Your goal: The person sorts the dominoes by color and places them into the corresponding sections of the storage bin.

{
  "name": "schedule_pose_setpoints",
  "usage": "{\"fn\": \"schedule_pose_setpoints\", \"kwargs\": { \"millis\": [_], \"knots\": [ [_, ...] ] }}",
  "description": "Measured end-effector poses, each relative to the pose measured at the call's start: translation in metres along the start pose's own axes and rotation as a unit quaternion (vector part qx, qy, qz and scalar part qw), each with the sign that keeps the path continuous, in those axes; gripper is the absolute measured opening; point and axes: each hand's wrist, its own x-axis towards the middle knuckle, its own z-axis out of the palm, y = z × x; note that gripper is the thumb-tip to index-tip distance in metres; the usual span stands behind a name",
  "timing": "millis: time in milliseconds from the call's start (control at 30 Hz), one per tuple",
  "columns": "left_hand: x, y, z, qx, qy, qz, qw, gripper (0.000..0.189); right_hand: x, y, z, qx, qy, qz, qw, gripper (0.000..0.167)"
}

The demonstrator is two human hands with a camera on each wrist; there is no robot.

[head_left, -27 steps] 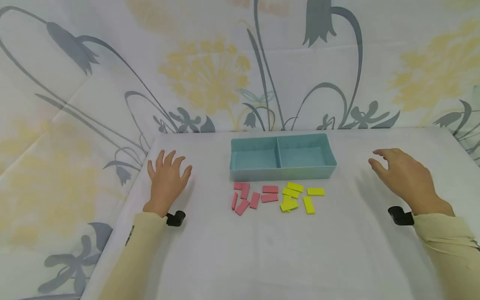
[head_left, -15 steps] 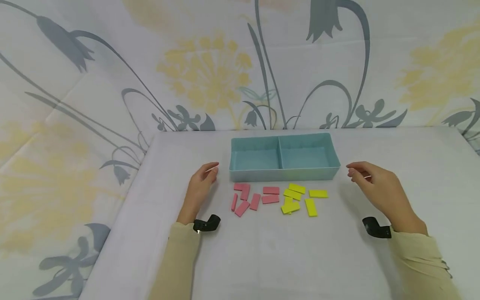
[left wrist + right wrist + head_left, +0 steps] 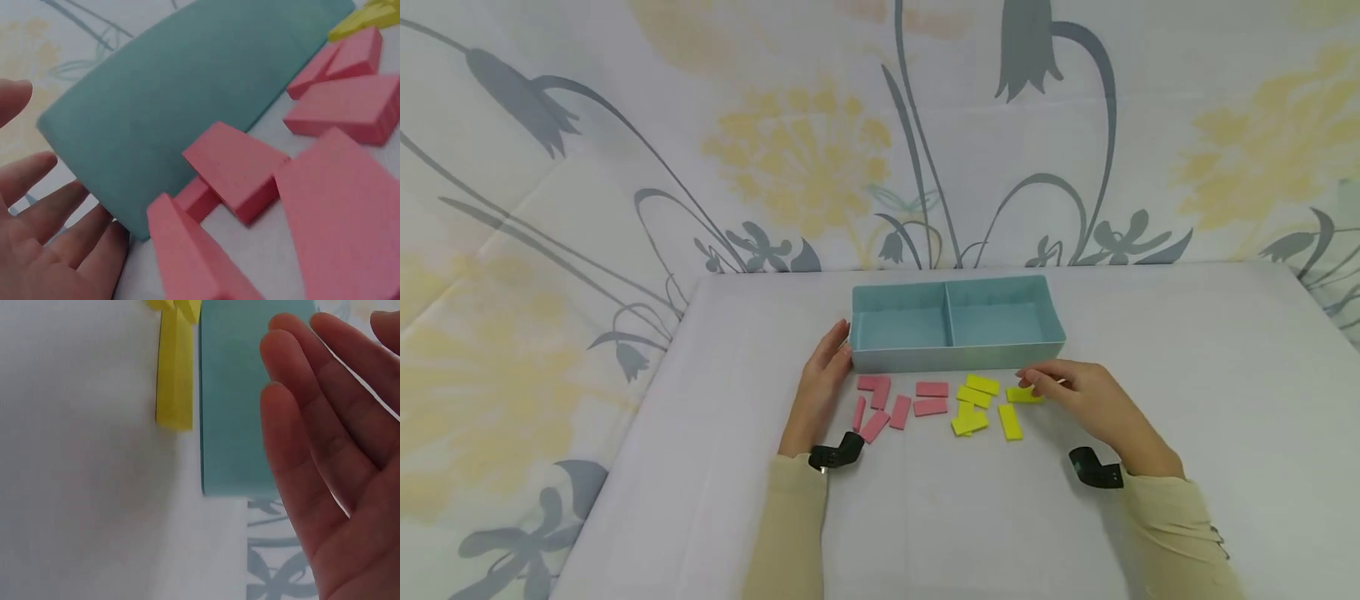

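Observation:
A pale blue tray (image 3: 902,360) with two compartments sits on the table, both compartments bare inside. My left hand (image 3: 820,387) is at the tray's left end, its fingers extended along that end wall; the left wrist view shows the fingertips right at the tray's corner. Pink blocks (image 3: 900,412) lie in front of the left compartment, one leaning on another. My right hand (image 3: 1097,404) hovers near the rightmost yellow block (image 3: 1021,395), its fingers loosely bent and holding nothing. In the right wrist view the fingers (image 3: 287,431) overlap the tray's front wall.
Several more yellow blocks (image 3: 982,384) lie in front of the right compartment, some overlapping. A white cloth (image 3: 955,525) covers the table. Behind it hangs a flower-patterned curtain (image 3: 970,150).
My left hand has moved right, from the table's left side to the tray's left end. My right hand has come leftward to the yellow blocks. Tray and blocks stay in place.

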Motion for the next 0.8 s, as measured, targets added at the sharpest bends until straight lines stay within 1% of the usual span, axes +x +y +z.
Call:
{"fn": "schedule_pose_setpoints", "kwargs": {
  "millis": [100,167,200,233,367,433,500,633,700,800],
  "knots": [
    [0.004,-0.013,0.002,-0.038,0.012,-0.006,0.9992,0.045,0.003,-0.001,0.008,0.011,-0.021,-0.005,0.9997,0.033],
    [0.008,-0.02,0.005,-0.057,0.017,-0.001,0.9982,0.044,0.005,-0.003,0.012,0.008,-0.033,-0.004,0.9994,0.034],
    [0.01,-0.022,0.007,-0.063,0.018,0.004,0.9979,0.045,0.005,-0.004,0.014,0.005,-0.038,-0.002,0.9993,0.034],
    [0.012,-0.023,0.009,-0.056,0.023,0.004,0.9982,0.045,0.006,-0.005,0.015,0.002,-0.043,-0.001,0.9991,0.033],
    [0.018,-0.023,0.013,-0.044,0.032,0.014,0.9984,0.049,0.01,-0.007,0.021,-0.006,-0.066,0.006,0.9978,0.033],
    [0.019,-0.023,0.012,-0.037,0.035,0.017,0.9986,0.05,0.012,-0.006,0.024,-0.006,-0.076,-0.001,0.9971,0.031],
    [0.02,-0.022,0.01,-0.046,0.034,0.021,0.9981,0.051,0.013,-0.005,0.029,-0.005,-0.084,-0.011,0.9964,0.03],
    [0.018,-0.021,0.006,-0.08,0.025,0.021,0.9963,0.049,0.014,-0.006,0.038,-0.016,-0.085,-0.041,0.9954,0.025],
    [0.018,-0.021,0.003,-0.086,0.02,0.02,0.9959,0.047,0.014,-0.008,0.041,-0.025,-0.086,-0.046,0.9949,0.025],
    [0.018,-0.023,0.004,-0.087,0.011,0.024,0.9959,0.047,0.012,-0.011,0.045,-0.053,-0.09,-0.046,0.9935,0.026]
  ]
}}
